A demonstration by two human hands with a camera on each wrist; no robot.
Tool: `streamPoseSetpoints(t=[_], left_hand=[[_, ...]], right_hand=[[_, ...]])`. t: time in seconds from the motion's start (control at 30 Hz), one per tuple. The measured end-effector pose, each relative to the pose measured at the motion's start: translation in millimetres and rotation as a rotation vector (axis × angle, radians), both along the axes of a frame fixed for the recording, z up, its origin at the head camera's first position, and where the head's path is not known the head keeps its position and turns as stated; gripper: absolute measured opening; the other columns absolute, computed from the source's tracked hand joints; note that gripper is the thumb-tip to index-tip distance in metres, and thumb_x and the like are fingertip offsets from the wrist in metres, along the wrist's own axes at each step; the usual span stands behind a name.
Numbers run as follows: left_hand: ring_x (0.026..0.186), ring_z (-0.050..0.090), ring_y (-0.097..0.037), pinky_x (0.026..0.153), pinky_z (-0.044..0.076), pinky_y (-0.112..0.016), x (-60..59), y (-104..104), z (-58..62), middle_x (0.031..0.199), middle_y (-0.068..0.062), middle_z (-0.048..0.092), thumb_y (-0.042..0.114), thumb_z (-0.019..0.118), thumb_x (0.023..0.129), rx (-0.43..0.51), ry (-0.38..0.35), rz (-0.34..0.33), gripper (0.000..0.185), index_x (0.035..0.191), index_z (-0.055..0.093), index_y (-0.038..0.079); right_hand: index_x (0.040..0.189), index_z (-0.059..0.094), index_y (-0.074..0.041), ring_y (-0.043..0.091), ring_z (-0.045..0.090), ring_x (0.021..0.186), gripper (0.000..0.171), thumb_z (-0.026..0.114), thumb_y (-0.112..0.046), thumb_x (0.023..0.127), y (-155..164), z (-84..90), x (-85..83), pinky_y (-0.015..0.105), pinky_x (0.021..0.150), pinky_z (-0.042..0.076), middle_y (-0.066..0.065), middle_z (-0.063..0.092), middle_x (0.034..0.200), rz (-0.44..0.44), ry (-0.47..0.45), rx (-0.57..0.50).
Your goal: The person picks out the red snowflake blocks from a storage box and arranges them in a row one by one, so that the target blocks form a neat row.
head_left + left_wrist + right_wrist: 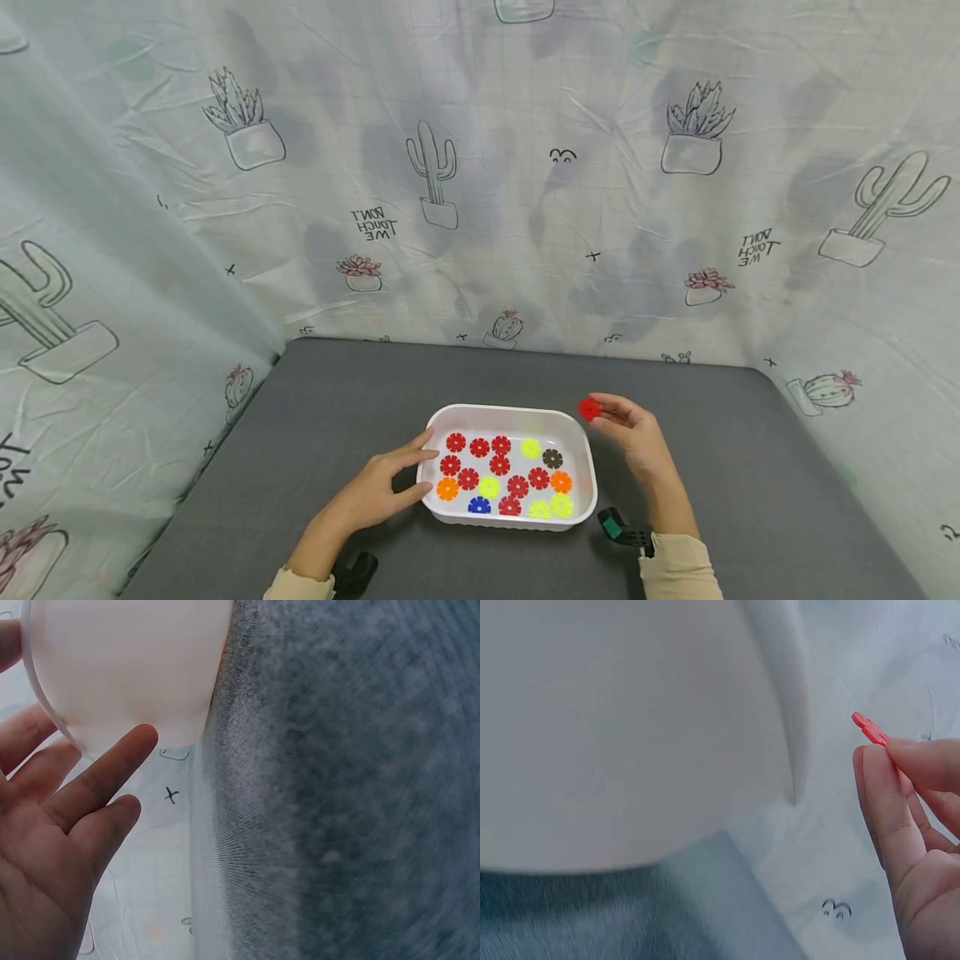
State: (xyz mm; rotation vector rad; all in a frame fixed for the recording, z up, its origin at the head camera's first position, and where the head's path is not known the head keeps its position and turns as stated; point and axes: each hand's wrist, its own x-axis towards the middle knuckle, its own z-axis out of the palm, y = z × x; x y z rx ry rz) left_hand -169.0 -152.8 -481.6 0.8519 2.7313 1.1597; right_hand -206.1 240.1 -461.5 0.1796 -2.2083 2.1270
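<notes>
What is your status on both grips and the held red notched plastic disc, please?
Left grip touching left end of white rounded rectangular plastic tray. Right grip pinching red notched plastic disc, apart from tray. No obstruction visible between disc and tray.

Head view is bright; wrist views are dimmer and softer.

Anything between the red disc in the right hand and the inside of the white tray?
Just the rim of the white tray, at its far right corner; the right hand pinches the red notched disc just outside it. Nothing else visible stands between.
</notes>
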Motion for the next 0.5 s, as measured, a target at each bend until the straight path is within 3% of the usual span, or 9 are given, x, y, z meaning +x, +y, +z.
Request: streamPoseSetpoints(t=[0.27,0.5], left_hand=[[0.125,0.042,-0.018,0.095,0.040,-0.047,0.5,-0.2,0.9,0.143,0.003,0.033,0.041,0.058,0.084,0.006,-0.002,-0.002,0.048,0.126,0.053,0.017],[0.126,0.041,-0.019,0.096,0.039,-0.049,0.0,0.9,-1.0,0.142,0.000,0.036,0.035,0.060,0.084,-0.006,0.034,-0.011,0.044,0.124,0.055,0.016]], right_hand=[[0.119,0.047,0.012,0.006,0.061,0.086,0.044,0.063,0.001,0.079,16.3,-14.5,-4.5,0.018,0.075,0.051,-0.006,0.064,0.095,-0.050,-0.029,-0.120],[0.120,0.045,0.013,0.004,0.062,0.084,0.044,0.061,0.002,0.080,29.6,-36.9,-11.1,0.018,0.076,0.051,-0.006,0.063,0.092,-0.123,-0.053,-0.140]])
